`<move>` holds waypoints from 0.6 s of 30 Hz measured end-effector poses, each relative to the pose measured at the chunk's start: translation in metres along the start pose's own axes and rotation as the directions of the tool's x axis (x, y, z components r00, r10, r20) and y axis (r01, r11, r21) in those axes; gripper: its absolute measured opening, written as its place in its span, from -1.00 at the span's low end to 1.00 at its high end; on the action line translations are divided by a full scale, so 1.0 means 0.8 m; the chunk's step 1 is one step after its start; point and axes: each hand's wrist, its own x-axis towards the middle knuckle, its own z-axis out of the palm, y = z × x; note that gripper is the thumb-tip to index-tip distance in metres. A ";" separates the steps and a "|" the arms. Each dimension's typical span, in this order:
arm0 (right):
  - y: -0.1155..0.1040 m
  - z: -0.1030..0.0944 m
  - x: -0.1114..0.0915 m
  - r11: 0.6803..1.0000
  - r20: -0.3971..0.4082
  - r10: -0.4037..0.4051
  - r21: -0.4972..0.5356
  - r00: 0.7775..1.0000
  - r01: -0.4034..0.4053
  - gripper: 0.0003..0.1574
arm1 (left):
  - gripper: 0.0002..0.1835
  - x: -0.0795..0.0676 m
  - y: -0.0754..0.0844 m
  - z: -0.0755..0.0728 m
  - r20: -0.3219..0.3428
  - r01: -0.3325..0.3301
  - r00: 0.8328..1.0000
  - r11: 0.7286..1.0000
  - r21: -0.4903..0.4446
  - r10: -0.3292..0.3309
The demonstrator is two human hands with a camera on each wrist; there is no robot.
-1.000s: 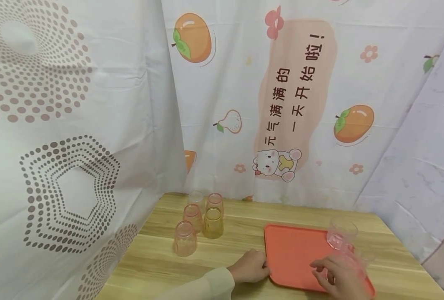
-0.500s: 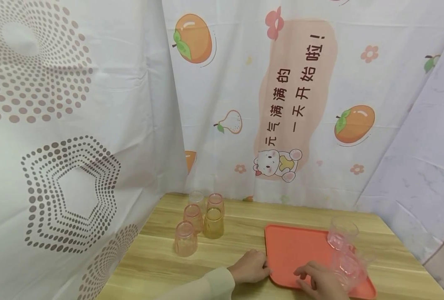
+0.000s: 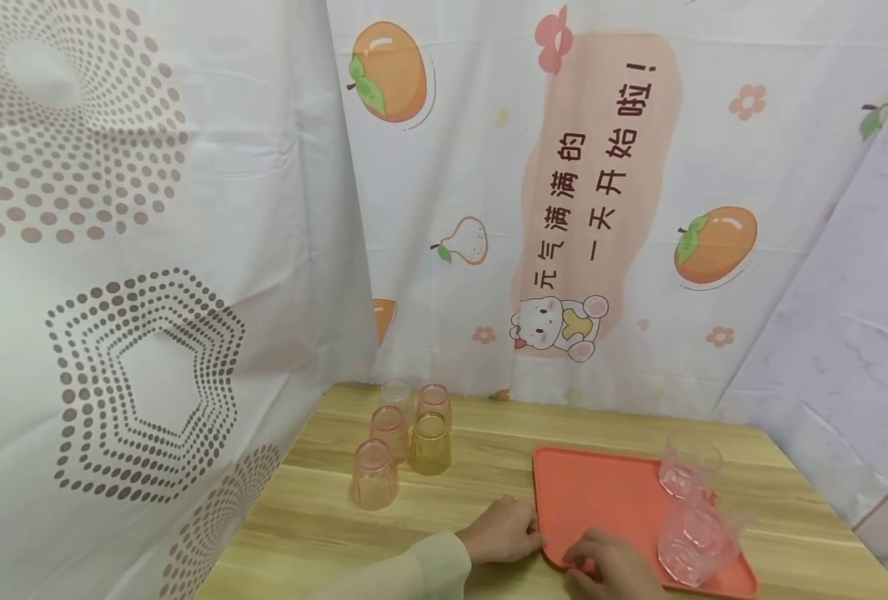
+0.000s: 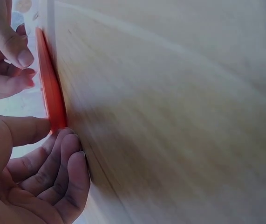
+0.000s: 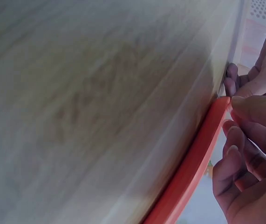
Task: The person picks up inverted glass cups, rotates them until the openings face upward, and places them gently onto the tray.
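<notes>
My left hand (image 3: pixel 502 531) pinches the left rim of an orange-red tray (image 3: pixel 579 492), thumb on top and fingers curled underneath in the left wrist view. My right hand (image 3: pixel 610 567) is over the tray's front edge, fingers loosely bent, with no object between them. In the right wrist view its fingertips are close to the tray rim (image 5: pixel 188 172); whether they touch it I cannot tell. On the tray's right side stand clear pinkish glasses (image 3: pixel 694 542), overlapping one another, so their exact number is hard to tell. Another clear glass (image 3: pixel 687 462) is at the tray's back right.
On the left of the wooden table (image 3: pixel 481 467) several upside-down glasses stand together, among them a yellow glass (image 3: pixel 430 446) and a pink glass (image 3: pixel 374 475). Patterned curtains (image 3: pixel 444 325) hang behind and at the left side.
My right hand has moved left and toward me, from beside the pinkish glasses to the tray's front edge, baring those glasses. My left hand stays at the tray rim.
</notes>
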 end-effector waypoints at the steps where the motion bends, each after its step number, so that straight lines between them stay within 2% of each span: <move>1: -0.001 0.001 0.001 1.000 0.021 0.012 0.016 1.000 -0.012 -0.92 | -0.48 0.000 0.000 0.000 0.005 0.011 1.000 1.000 -0.005 -0.011; 6: -0.006 0.002 0.007 0.994 0.082 0.095 0.042 0.992 -0.098 -0.92 | -0.50 -0.001 0.001 0.000 0.006 0.022 1.000 1.000 -0.005 -0.022; 10: -0.010 -0.004 0.012 0.987 0.050 0.150 0.050 0.987 -0.153 -0.91 | -0.54 -0.001 0.001 -0.001 0.012 0.018 1.000 1.000 -0.009 -0.017; 14: -0.006 -0.004 0.013 0.994 0.009 0.107 0.013 0.994 -0.107 -0.94 | -0.56 -0.001 0.002 -0.003 0.018 0.022 1.000 1.000 -0.005 -0.022; 18: -0.002 0.002 0.012 0.996 0.056 0.092 0.006 0.994 -0.093 -0.94 | -0.54 -0.001 0.003 -0.004 0.030 0.029 0.999 0.999 -0.018 -0.029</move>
